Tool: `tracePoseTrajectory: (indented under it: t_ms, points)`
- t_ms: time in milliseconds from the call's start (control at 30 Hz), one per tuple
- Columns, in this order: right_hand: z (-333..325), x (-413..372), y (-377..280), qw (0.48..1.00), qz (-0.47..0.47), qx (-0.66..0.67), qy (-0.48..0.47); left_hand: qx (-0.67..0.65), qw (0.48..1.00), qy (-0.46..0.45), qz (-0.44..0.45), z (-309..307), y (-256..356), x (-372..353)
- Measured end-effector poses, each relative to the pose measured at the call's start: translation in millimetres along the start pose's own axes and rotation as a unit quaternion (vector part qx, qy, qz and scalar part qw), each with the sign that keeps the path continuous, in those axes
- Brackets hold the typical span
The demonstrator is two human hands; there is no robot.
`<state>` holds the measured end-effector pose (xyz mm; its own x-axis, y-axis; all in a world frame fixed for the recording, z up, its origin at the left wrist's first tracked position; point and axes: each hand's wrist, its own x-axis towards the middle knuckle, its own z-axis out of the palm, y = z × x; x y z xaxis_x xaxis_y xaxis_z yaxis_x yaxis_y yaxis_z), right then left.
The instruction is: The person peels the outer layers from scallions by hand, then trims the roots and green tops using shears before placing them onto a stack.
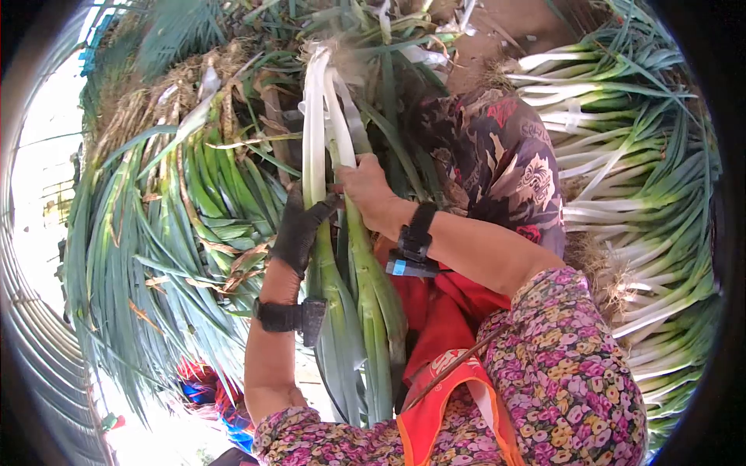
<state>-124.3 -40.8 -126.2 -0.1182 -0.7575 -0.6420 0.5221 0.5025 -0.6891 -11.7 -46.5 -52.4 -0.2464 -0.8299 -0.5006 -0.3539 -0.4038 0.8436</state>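
My left hand [301,231], in a dark glove, is closed round a long green onion [314,144] with a white shank and green leaves. My bare right hand [368,191] grips a second green onion [362,256] right beside it, its thumb lying along the white part. Both onions point roots away from me, and their leaves hang down toward my lap. The root ends are blurred. Part of each stalk is hidden behind my fingers.
A big heap of untrimmed green onions [179,210] with dry, dirty roots lies on the left. Along the right, cleaned white-stemmed onions [622,210] lie in a long row. Bare soil [505,35] shows at the top, near my patterned trouser leg [505,167].
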Motion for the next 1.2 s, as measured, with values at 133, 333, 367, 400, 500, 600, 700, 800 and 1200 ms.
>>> tracePoseTrajectory:
  t_ms: [133, 333, 367, 400, 500, 600, 700, 800, 1200]
  points:
    - [10.3, -23.6, -27.5, 0.997, -0.031, -0.02, -0.061, 0.06, 0.995, -0.003, 0.085, -5.0, -8.0, -9.1]
    - [13.9, -66.2, -50.0, 0.946, -0.196, -0.098, -0.238, 0.021, 0.999, 0.043, 0.018, -2.9, 3.2, -45.9]
    - [17.5, -66.2, -49.7, 0.935, -0.215, -0.122, -0.253, -0.003, 0.998, 0.055, -0.022, -3.5, 16.4, -50.8]
    - [17.9, -65.0, -50.7, 0.916, -0.225, -0.15, -0.296, -0.029, 0.995, 0.068, -0.063, -4.0, 23.0, -55.8]
    - [16.6, -47.0, -61.1, 0.887, -0.221, -0.151, -0.378, -0.12, 0.99, 0.074, -0.009, -11.8, 33.1, -67.9]
    - [13.0, -29.1, -70.1, 0.762, -0.519, -0.388, -0.017, -0.079, 0.994, 0.07, 0.033, -23.4, 42.2, -90.2]
    - [27.6, -11.5, -93.5, 0.715, -0.575, -0.373, 0.142, 0.084, 0.991, 0.071, 0.081, -29.0, 39.2, -117.7]
    - [40.8, 12.5, -130.5, 0.776, -0.517, -0.336, 0.128, 0.202, 0.971, 0.011, 0.13, -33.2, 19.7, -139.7]
    - [-156.3, 154.1, -319.3, 0.556, -0.421, -0.697, 0.166, -0.113, 0.978, 0.106, -0.14, -32.6, -36.8, -253.9]
